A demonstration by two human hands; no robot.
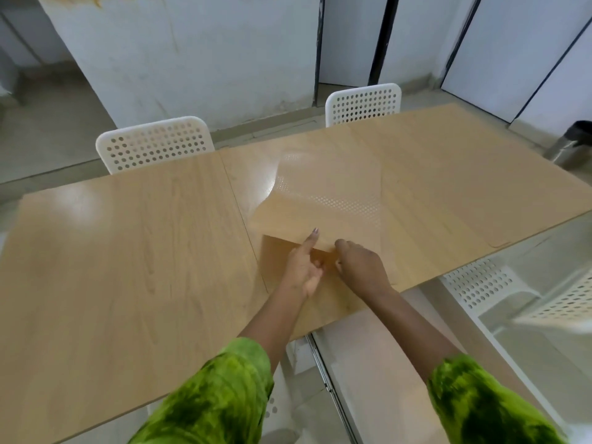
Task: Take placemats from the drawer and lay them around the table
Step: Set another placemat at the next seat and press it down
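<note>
A thin tan placemat (pixel 323 203) with a pattern of small dots is in both hands over the middle of the wooden table (pixel 128 251). Its far part curls up off the surface. My left hand (pixel 304 270) pinches the mat's near edge, with the index finger stretched out along it. My right hand (pixel 360 265) is right beside it, fingers curled over the same edge. Under the hands lies a darker tan rectangle (pixel 323 302); I cannot tell whether it is another mat or a shadow.
Two white perforated chairs (pixel 153 144) (pixel 363 102) stand at the table's far side, and another white chair (pixel 480 283) is at the near right. A pale panel with a metal rail (pixel 320 363) sticks out below the near table edge. A dark bin (pixel 573 139) stands at far right.
</note>
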